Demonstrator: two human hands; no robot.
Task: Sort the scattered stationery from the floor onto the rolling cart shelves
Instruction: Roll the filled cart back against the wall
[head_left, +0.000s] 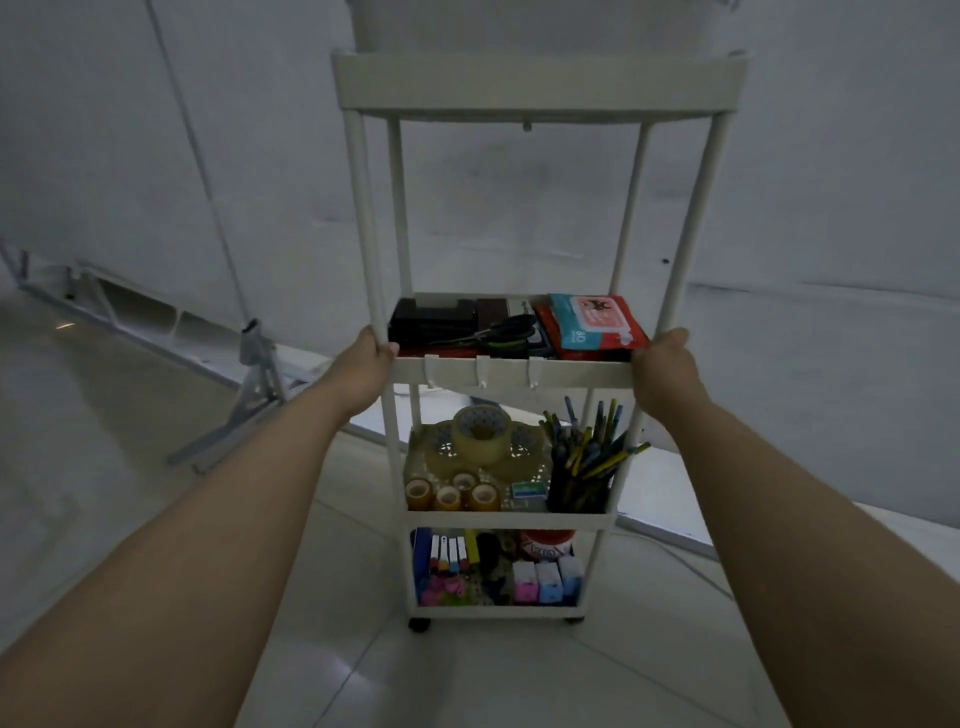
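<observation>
- The rolling cart (511, 371) stands upright on the tiled floor (467, 675) straight ahead, close to a white wall (779, 182). It is a tall, narrow frame of thin white posts and tray shelves on small black castors (418, 623).
- The left hand (363, 366) grips the left front post at the second shelf, its fingers (387, 349) curled round the post. The right hand (667, 366) holds the right front corner at the same height; its fingers are hidden behind the post, so I cannot tell how they lie.
- Handling, as I judge it: the frame looks light and a little flexible, and top-heavy for its width. Holding both front posts at mid height suits steering; pushing higher would likely tip it.
- The load is loose. Scissors (506, 330) and a pack of wet wipes (597, 325) lie on the second shelf; tape rolls (480, 428) and a black cup of pencils (582, 470) sit on the third, markers (449, 553) and coloured erasers on the lowest.
- The pencil cup looks the likeliest to topple on a jolt.
- No stationery shows on the visible floor, so the sorting seems nearly done.
</observation>
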